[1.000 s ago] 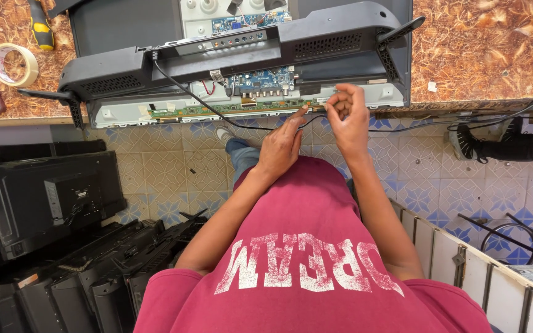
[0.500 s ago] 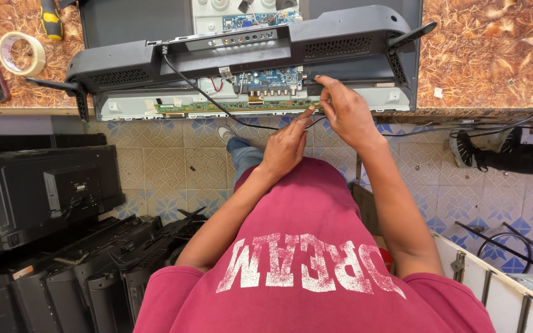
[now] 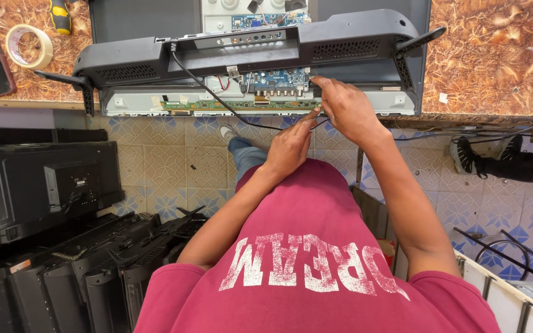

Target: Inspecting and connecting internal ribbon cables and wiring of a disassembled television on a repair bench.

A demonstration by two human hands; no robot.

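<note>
**Inspector:** The opened television [image 3: 254,61] is taken as the landmark. It is laid on the brown workbench [image 3: 495,49] with its black back cover [image 3: 155,58] lifted clear, so that the blue circuit board [image 3: 279,80] and the long green strip board [image 3: 242,105] along its near edge are exposed.

**Clerk:** And the hands?

**Inspector:** The right hand [image 3: 347,111] is placed at the television's near edge, just beside the blue circuit board, fingers curled onto the frame. The left hand [image 3: 290,145] is held just below that edge, its fingertips pinched on a thin black cable [image 3: 217,97]. The cable is seen running up across the strip board to the back cover.

**Clerk:** Surroundings?

**Inspector:** A roll of tape [image 3: 29,46] and a yellow-handled tool [image 3: 60,15] are noted left of the television. Black television sets [image 3: 47,185] are stacked on the floor below it.
</note>
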